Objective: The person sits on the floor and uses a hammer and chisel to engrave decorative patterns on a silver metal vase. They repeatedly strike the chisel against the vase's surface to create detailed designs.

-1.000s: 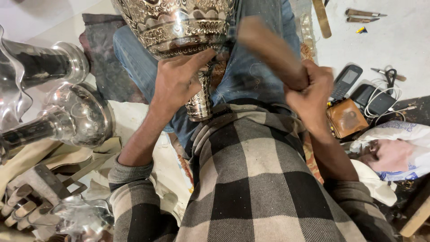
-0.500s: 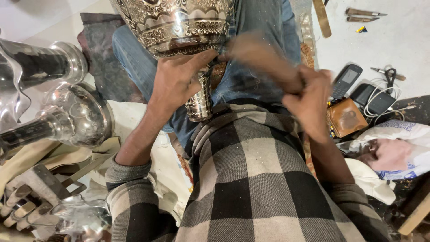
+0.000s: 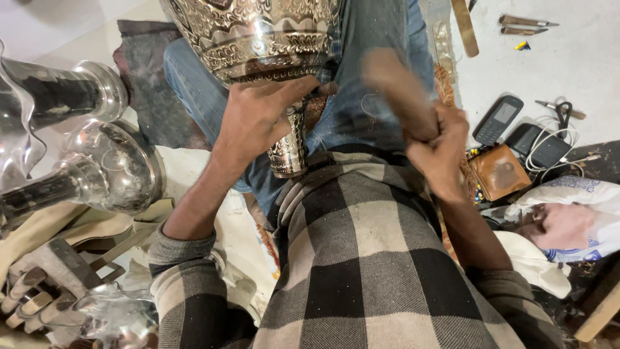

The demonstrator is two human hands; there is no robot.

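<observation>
Under the left hand (image 3: 258, 123) — embossed metal vase (image 3: 258, 39); right hand (image 3: 436, 145) beside, gripping a blurred, perhaps wooden, handle (image 3: 397, 90).

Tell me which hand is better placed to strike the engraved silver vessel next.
Right. The right hand grips the brown wooden mallet, raised and motion-blurred, while the left hand is pressed against the engraved silver vessel, steadying it.

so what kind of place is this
Probably a metalworker's floor workshop: the person sits with an embossed silver-coloured vessel in the lap, finished polished metal vases lie alongside, and chisel-like hand tools are scattered on the floor.
</observation>
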